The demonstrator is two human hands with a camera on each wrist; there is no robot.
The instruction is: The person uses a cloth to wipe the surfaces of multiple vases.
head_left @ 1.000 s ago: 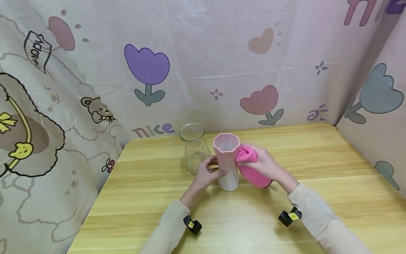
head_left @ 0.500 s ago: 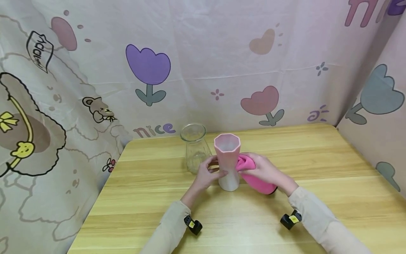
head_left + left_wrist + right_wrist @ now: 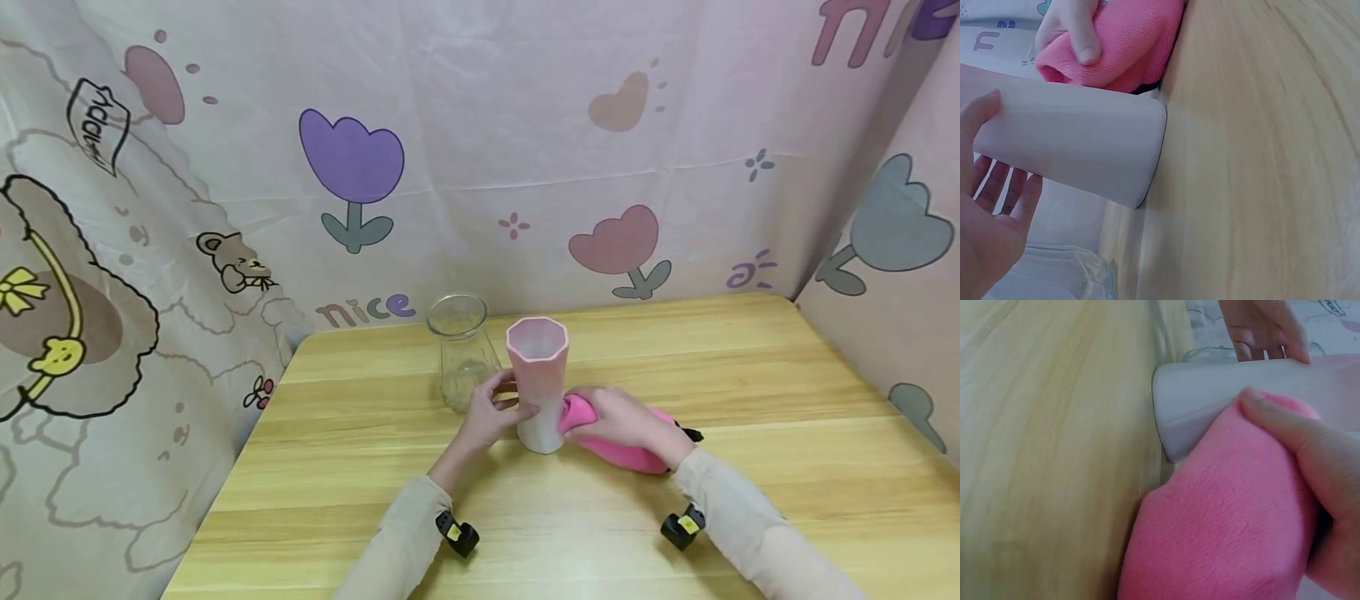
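A tall vase [image 3: 542, 379], pink at its faceted rim and fading to white at the base, stands upright on the table. My left hand [image 3: 486, 412] holds it from the left, the thumb across the front and the fingers behind; the left wrist view shows the thumb on the vase's white side [image 3: 1085, 134]. On the other side, my right hand [image 3: 618, 417] grips a bright pink cloth [image 3: 626, 454], its bunched end against the lower right of the vase. In the right wrist view the thumb pinches the cloth [image 3: 1229, 506], which hangs down toward the tabletop.
A clear glass vase [image 3: 461, 354] with a flared rim stands just behind and left of my left hand. The wooden table [image 3: 337, 500] meets a printed fabric backdrop [image 3: 480, 150] at the back, with more fabric along both sides.
My right hand and the cloth have slid down the vase's right side from near the rim to the lower part. The left hand and the vase stay in place.
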